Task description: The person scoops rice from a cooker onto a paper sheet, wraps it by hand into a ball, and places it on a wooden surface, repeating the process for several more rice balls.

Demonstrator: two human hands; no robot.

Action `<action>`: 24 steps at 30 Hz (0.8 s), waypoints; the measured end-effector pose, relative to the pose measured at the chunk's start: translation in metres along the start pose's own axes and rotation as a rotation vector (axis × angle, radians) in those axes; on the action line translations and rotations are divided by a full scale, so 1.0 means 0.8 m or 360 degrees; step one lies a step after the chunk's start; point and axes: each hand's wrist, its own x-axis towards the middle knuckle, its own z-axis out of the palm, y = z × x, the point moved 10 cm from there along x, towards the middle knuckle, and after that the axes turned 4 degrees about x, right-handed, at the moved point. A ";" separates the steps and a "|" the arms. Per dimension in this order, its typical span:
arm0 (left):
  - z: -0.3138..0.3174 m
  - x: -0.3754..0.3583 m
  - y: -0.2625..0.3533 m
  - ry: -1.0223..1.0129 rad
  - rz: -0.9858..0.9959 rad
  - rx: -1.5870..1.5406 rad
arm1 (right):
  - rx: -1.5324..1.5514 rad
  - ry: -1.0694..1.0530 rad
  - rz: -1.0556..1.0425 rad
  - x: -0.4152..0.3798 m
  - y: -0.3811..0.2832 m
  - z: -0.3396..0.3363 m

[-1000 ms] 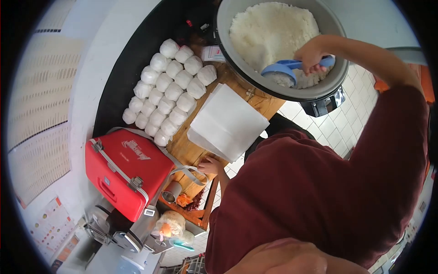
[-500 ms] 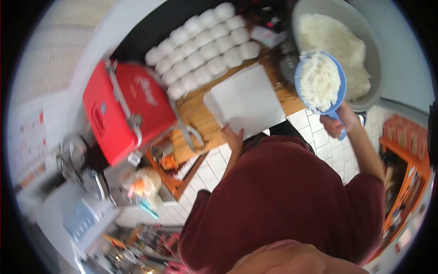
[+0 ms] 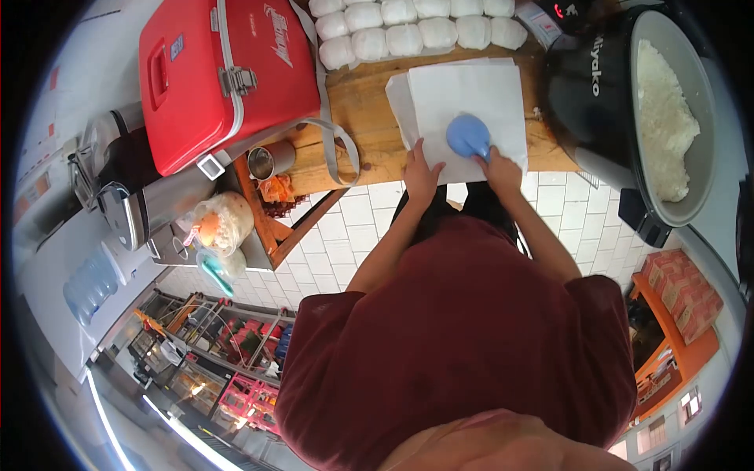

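Now the blue scoop (image 3: 466,134) lies overturned on paper (image 3: 495,90), work having left the cooker (image 3: 591,110). Right hand (image 3: 501,170) pinches its handle (image 3: 482,154); left hand (image 3: 422,174) rests spread.

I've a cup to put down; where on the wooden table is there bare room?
Bare wood shows between the gray strap and the white paper sheets and, more narrowly, between the sheets and the Miyako rice cooker. Crowded: the far side, under white wrapped bundles, and the sheets, with the blue scoop, left hand and right hand.
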 end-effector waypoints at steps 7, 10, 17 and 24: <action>0.003 0.008 -0.004 -0.0020 -0.0053 0.0124 | -0.0275 -0.0098 -0.0125 0.007 0.000 0.009; 0.005 0.005 -0.002 -0.0028 -0.0015 0.0150 | -0.0332 -0.0015 -0.0078 0.030 0.011 0.001; 0.003 0.002 0.000 -0.0006 0.0060 0.0156 | -0.0266 -0.0131 0.0039 0.017 0.003 0.003; 0.011 0.005 0.002 -0.0011 0.0095 0.0193 | -0.0348 -0.0034 0.0022 0.023 -0.006 -0.017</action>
